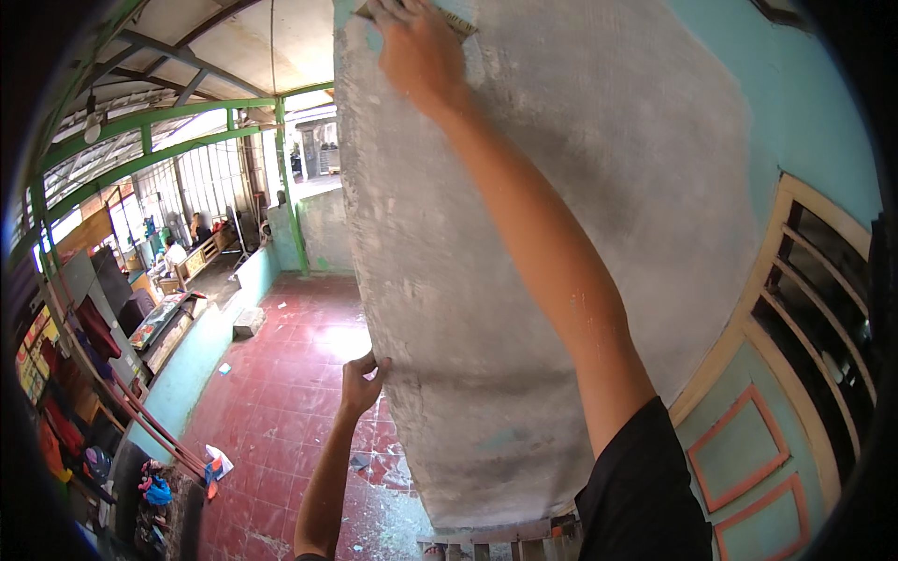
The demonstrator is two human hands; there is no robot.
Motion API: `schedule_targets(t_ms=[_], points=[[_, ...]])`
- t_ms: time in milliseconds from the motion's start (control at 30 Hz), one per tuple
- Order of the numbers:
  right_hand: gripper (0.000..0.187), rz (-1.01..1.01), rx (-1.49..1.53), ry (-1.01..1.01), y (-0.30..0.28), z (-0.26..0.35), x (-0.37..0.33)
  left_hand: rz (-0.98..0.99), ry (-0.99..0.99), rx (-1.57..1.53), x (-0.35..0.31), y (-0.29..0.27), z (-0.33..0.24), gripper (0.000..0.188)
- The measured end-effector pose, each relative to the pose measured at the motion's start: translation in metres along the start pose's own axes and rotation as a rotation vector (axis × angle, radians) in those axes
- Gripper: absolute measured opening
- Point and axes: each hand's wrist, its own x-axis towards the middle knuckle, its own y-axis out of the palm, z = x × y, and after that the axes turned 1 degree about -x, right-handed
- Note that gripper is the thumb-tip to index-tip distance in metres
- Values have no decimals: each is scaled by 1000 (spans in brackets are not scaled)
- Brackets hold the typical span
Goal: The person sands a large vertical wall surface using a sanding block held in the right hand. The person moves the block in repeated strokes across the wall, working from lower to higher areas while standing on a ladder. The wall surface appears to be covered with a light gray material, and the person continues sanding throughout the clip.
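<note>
A broad wall (pixel 561 280) with a rough grey plaster surface fills the middle of the view. High on it, near its top left corner, my right hand (pixel 421 51) presses a tan printed piece, which looks like sandpaper (pixel 458 23), flat against the plaster. The fingers are closed over it, partly cut off by the upper rim. Lower down, my left hand (pixel 360 385) is at the wall's left edge, its fingers curled against the corner. My right arm stretches up across the plaster, while the left forearm rises from the lower edge.
Right of the plaster are turquoise paint and a door (pixel 748 449) with a slatted frame. Red floor tiles (pixel 271 374) lie below left, with pale dust and debris by the wall's foot. A low turquoise wall (pixel 182 383), a grey block (pixel 249 323) and hanging clothes stand farther left.
</note>
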Motion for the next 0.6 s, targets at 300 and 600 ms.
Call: schedule_targets(t_ms=[300, 600], points=[[38, -93, -71, 14, 31, -29, 78, -30, -9, 52, -2, 0, -4, 26], [41, 75, -6, -198, -10, -27, 1, -1, -19, 40, -1, -4, -1, 29]])
